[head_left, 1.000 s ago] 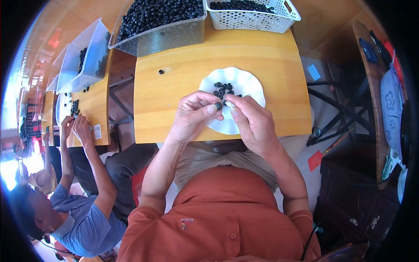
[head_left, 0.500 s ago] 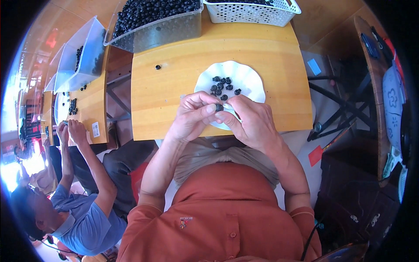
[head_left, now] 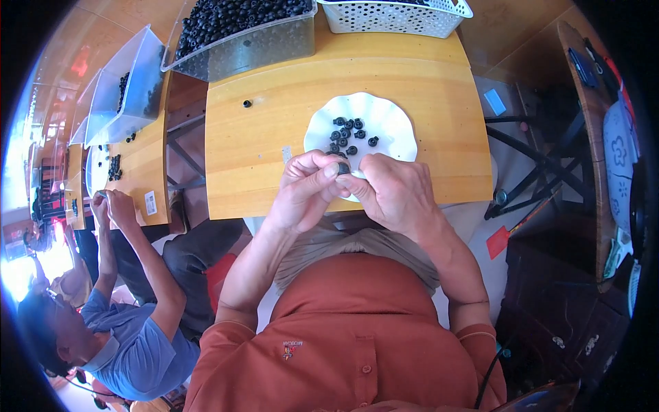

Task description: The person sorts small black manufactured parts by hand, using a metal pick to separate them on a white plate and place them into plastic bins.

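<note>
Further inward than a second ago, the right grip [head_left: 397, 187] curls, its hold hidden, beside the left grip [head_left: 302, 191], which pinches a black piece [head_left: 343, 168], likely light, stiff, best held by its sides, over the white plate [head_left: 397, 123].

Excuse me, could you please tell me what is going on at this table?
A person seated at the wooden table is handling a small dark piece, pinched in the left hand. The right hand is right beside it; whether it also grips the piece is hard to tell. Their hands are over the near edge of a white wavy-rimmed plate bearing several black pieces. Beyond it stand a clear bin and a white perforated basket.
</note>
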A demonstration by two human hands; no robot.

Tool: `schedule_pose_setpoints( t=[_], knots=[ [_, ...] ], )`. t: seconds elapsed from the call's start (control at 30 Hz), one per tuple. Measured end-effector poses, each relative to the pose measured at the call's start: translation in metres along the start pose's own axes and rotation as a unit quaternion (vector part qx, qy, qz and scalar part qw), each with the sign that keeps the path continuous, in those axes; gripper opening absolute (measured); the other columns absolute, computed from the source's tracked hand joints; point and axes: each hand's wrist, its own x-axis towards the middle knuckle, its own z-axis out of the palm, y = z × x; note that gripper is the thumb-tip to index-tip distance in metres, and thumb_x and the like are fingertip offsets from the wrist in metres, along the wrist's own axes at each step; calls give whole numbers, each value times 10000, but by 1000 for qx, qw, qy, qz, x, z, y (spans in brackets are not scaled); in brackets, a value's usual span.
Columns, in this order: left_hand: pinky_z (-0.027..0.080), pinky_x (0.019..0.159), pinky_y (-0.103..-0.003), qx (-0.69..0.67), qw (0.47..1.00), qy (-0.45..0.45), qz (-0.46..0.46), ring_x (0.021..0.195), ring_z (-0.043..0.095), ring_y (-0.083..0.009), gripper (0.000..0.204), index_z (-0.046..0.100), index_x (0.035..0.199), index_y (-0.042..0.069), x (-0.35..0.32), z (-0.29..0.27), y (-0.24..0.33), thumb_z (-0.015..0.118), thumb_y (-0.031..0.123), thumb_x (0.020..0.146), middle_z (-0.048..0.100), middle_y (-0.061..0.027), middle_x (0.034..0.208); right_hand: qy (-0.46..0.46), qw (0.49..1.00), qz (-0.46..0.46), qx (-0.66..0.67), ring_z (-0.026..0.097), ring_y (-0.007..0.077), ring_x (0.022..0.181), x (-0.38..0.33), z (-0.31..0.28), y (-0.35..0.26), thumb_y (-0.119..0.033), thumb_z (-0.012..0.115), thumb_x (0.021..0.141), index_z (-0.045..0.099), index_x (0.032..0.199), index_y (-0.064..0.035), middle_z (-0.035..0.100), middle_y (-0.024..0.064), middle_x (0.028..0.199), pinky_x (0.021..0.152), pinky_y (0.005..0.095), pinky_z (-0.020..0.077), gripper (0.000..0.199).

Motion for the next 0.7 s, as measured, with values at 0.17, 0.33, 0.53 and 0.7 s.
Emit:
schedule_pose_setpoints(
  t=[0.17, 0.33, 0.53, 0.7],
  knots=[
    [591, 756, -322, -9, 1000, -4, 1, 841, 697, -187, 89, 700, 1017, 39, 0, 5, -3, 633, 72, 970, 726, -107, 973, 31, 999, -20, 23, 629, 325, 565, -2, 5, 2, -394, 692, 914, 507, 701, -68, 587, 118, 630, 475, 439, 468, 432],
    [583, 785, -323, -16, 1000, 9, -2, 846, 693, -170, 91, 698, 1027, 39, 1, 7, -9, 631, 66, 971, 728, -100, 965, 51, 997, -3, 53, 633, 331, 577, -6, 9, 7, -366, 702, 914, 558, 750, -56, 595, 125, 644, 490, 431, 477, 380],
    [568, 719, -261, 188, 975, 106, 55, 775, 674, -118, 107, 695, 1025, 12, 11, -10, -2, 700, 29, 920, 722, -77, 930, 46, 992, 78, 90, 661, 336, 629, -16, 7, 12, -330, 686, 933, 606, 867, -31, 645, 148, 721, 540, 423, 502, 317],
    [535, 668, -226, 526, 824, 154, 142, 738, 656, -94, 145, 698, 986, -27, 31, -19, 10, 750, 19, 859, 714, -65, 870, 44, 984, 128, 113, 681, 321, 668, -24, 6, 16, -290, 672, 946, 607, 968, -4, 666, 170, 799, 587, 410, 521, 294]
  ],
)
